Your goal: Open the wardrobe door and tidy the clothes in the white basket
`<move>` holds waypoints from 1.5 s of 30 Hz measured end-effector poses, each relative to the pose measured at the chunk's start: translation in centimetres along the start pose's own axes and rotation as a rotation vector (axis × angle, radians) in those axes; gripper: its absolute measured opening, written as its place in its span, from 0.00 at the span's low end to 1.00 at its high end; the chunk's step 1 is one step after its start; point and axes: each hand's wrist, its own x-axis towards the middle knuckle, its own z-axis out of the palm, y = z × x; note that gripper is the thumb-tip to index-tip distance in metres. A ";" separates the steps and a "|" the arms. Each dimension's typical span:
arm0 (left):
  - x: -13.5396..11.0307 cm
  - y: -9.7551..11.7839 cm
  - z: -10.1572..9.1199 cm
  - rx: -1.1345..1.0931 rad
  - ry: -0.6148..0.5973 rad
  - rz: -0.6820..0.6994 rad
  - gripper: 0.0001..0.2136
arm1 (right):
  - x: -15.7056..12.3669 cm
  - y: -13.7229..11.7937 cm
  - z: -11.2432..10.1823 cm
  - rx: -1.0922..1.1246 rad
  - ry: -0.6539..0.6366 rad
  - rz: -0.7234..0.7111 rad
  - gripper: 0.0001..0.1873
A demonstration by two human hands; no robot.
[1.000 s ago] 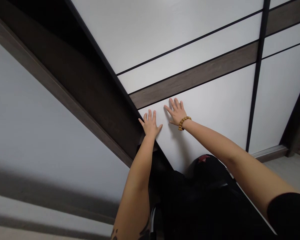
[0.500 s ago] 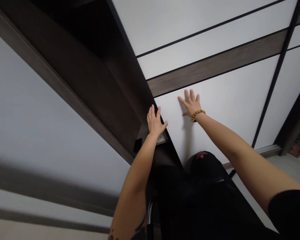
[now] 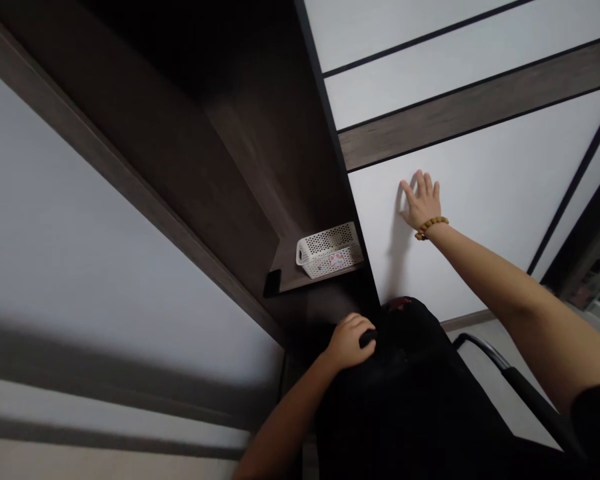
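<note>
My right hand is spread with its fingers apart over the lower white panel of a sliding wardrobe door. A string of brown beads circles its wrist. Low by my knee, my left hand has its fingers curled around something dark that I cannot make out against my black clothing. Above that hand, a white perforated plastic basket with a pink sticker stands on a shelf inside the dark opening, close beside the door's edge.
A small black object sits at the shelf's left end. Pale grey panelling with a brown frame borders the opening on the left. A chair armrest is beside my right leg.
The door has slid right, widening the dark opening and uncovering the basket. My right hand has moved right with it. My left hand has dropped from the door's edge to my knee and curled.
</note>
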 end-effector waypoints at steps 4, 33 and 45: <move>-2.4 -0.4 3.2 -0.041 -0.217 -0.141 0.33 | -2.3 -2.4 1.4 0.024 -0.050 -0.061 0.63; -4.4 -3.4 3.1 0.103 -0.494 -0.224 0.47 | -4.1 -1.7 5.1 0.076 -0.026 0.308 0.56; -4.2 -3.6 3.5 0.087 -0.517 -0.146 0.40 | -6.5 0.9 4.5 0.146 -0.038 0.370 0.47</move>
